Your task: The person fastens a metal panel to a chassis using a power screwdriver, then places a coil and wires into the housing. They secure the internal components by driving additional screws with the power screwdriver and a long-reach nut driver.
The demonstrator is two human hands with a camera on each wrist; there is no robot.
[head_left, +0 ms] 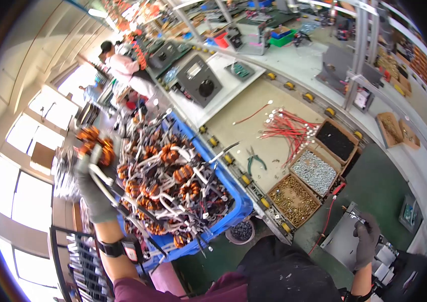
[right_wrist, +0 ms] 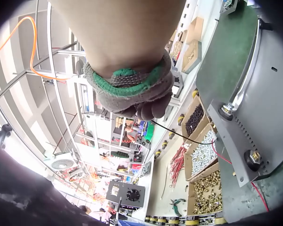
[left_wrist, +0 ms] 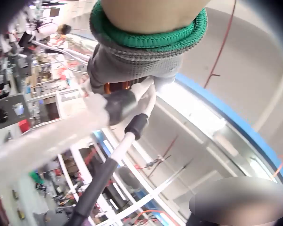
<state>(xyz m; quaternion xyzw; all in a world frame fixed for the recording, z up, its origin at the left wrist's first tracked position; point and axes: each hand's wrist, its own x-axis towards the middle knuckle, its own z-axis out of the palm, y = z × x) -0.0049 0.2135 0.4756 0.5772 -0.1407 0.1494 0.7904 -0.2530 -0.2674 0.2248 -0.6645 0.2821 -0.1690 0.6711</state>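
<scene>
My gloved left hand [head_left: 92, 189] is raised at the left of the blue bin and holds copper-wound ring coils [head_left: 95, 143]. Their white leads with black sleeves [left_wrist: 96, 188] hang down past the hand. The blue bin [head_left: 236, 204] is heaped with more such coils [head_left: 183, 173]. At the lower right, my gloved right hand [head_left: 367, 239] has its fingers curled by a grey metal casing [head_left: 341, 239]. A thin black wire [right_wrist: 184, 136] runs from those fingers [right_wrist: 158, 107] toward the casing, and they seem to pinch its end.
Beside the bin, a roller conveyor carries a board with red wires [head_left: 289, 126], green-handled pliers [head_left: 256, 161] and cardboard trays of brass parts [head_left: 294, 201], silver parts [head_left: 314, 171] and black parts [head_left: 334, 141]. A dark rack [head_left: 80, 261] stands at lower left. Another person [head_left: 128, 70] stands farther back.
</scene>
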